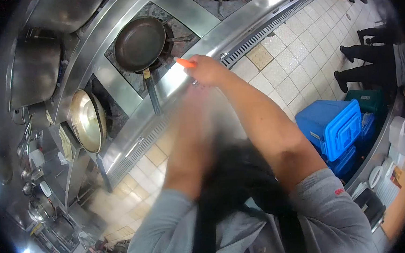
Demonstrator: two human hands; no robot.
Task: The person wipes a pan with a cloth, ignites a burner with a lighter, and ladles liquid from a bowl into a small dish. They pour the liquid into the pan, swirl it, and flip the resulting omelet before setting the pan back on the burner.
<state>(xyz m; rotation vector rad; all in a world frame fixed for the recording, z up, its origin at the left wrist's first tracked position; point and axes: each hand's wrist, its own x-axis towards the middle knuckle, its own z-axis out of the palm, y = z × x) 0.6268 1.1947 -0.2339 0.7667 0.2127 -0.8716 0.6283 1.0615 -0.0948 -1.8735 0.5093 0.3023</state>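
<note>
A small, narrow orange object (186, 63) pokes out of my right hand (206, 70), whose fingers are wrapped round it at the front edge of the stove. Just beside it is my left hand (196, 93), badly smeared, so its fingers do not show. Ahead and to the left, a dark frying pan (139, 44) rests on a burner grate, its black handle (151, 92) pointing back over the stove's front edge.
A lighter, worn pan (85, 120) stands on the burner to the left, with large steel pots (36, 72) behind. Blue lidded bins (329, 127) stand on the tiled floor (296, 63) at right. Farther right are a person's dark-clothed legs (371, 53).
</note>
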